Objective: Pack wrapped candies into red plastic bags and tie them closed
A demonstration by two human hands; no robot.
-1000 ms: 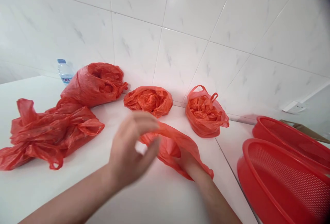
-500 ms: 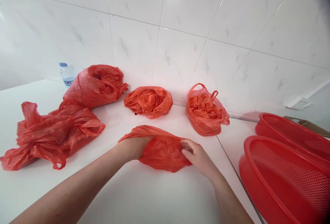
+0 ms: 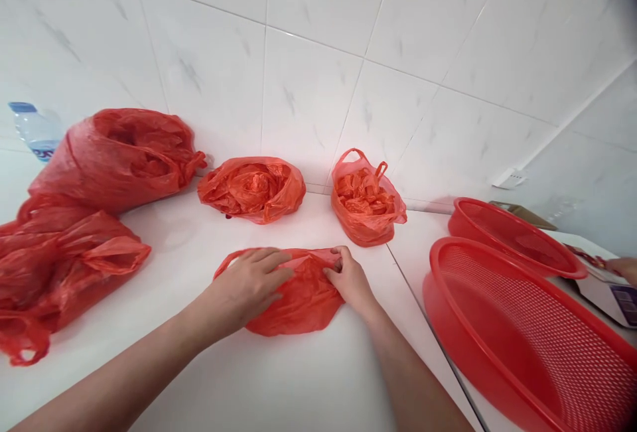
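Note:
A red plastic bag [image 3: 308, 302] lies in front of me on the white table [image 3: 279, 379]. My right hand [image 3: 352, 281] pinches the bag's rim at its right side. Over the bag's left part is my left hand [image 3: 246, 286], palm down with its fingers apart; whether the fingertips touch the plastic I cannot tell. Behind it sit a red bag stuffed with crumpled plastic bags [image 3: 256, 190] and, to its right, another filled red bag [image 3: 368, 203] with its handles standing up.
At the left are a large stuffed red bag [image 3: 124, 160], a heap of red bags [image 3: 64, 266] and a water bottle [image 3: 36, 130]. Red mesh baskets [image 3: 478, 326] stand at the right. Beyond them, another person's hand [image 3: 624, 269] is near a white scale [image 3: 604, 296].
My left hand has come out of the bag and is now over its left part. My right hand keeps hold of the rim. The view has turned to the right.

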